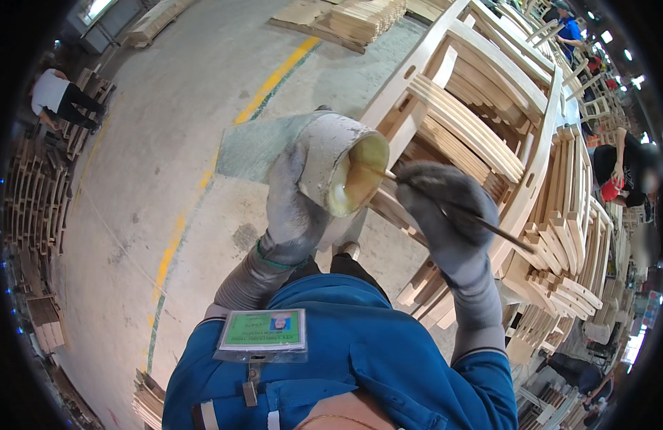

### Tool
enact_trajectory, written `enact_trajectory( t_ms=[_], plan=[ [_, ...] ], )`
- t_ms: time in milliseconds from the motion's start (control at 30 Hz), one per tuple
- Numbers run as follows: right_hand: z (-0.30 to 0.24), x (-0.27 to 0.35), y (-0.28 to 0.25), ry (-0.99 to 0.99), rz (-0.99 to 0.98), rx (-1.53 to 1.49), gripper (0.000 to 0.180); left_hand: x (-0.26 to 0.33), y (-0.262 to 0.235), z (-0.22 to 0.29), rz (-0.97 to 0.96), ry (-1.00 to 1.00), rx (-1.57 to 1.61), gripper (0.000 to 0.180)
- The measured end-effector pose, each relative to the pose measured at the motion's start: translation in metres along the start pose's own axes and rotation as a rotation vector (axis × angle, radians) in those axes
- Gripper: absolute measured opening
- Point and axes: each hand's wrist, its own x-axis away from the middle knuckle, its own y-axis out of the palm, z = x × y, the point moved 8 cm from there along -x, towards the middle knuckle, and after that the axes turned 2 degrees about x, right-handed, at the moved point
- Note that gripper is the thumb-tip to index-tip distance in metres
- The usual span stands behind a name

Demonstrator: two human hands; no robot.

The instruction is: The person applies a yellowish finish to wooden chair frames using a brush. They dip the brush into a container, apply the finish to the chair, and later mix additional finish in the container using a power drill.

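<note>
In a grey glove, my left hand (292, 186) is wrapped round a whitish, stained pot (330, 147). The pot is tilted, its mouth toward my right. A pale yellowish, glossy coating or liquid (338, 193) shows inside. My right hand (450, 211), gloved in darker grey, grips a thin brown stick (509, 238) with its fingers closed. One end of the stick reaches into the pot's mouth; the other sticks out beyond my hand. Whether that inner end carries bristles I cannot tell.
Close on my right stands a wooden rack-like frame (539, 161) with curved slats (464, 125). More curved wooden parts (561, 215) are stacked beyond it. A yellow floor line (175, 240) runs along my left. Other people (51, 93) work at the far left and right.
</note>
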Motion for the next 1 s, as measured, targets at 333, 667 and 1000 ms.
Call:
enact_trajectory(
  t_ms=[333, 667, 1000],
  plan=[
    [-0.008, 0.046, 0.005, 0.125, 0.240, -0.029, 0.018, -0.017, 0.024, 0.007, -0.246, 0.147, 0.031, 0.065],
    [-0.004, 0.063, -0.001, 0.129, 0.251, -0.330, 0.024, -0.028, 0.027, -0.003, -0.258, 0.004, 0.158, 0.068],
    [0.027, 0.042, -0.008, 0.236, 0.321, -0.216, 0.010, -0.045, -0.013, -0.015, 0.076, 0.132, 0.136, 0.051]
  ],
)
